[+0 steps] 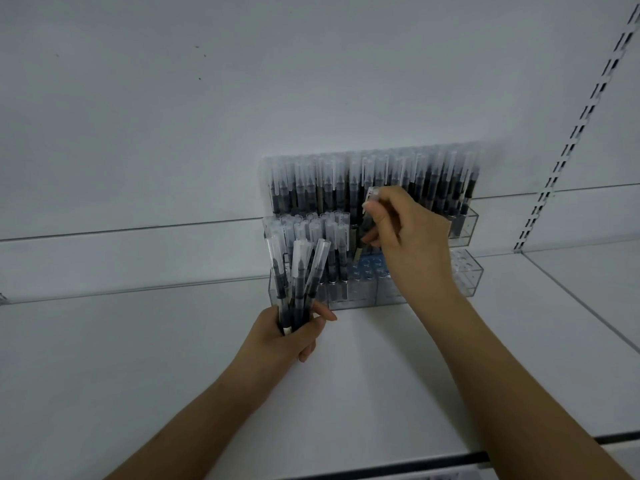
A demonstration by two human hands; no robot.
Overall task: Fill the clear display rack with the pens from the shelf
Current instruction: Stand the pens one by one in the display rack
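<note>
Head view: right hand [403,233] pinches one pen [367,216] over the rack [464,271]; left hand [294,332] grips a bundle [299,282] beside it; a tilted pen may miss its hole

Seen from above: a slender, bare left hand [294,337] and a slender, bare right hand [405,237], both uncovered from the fingertips down. Long, narrow fingers with smooth knuckles; faint ridges across the back of the right one. Short, rounded fingernails, plainest on the left thumb [329,315] and the right forefinger [369,205]. Behind the wrists, a lean bare left forearm [194,410] and a broader-looking bare right forearm [502,368], nearer the lens, each uncovered all the way to the lower edge of view. Smooth surfaces throughout, dim under flat light; finer detail softened by blur.
</note>
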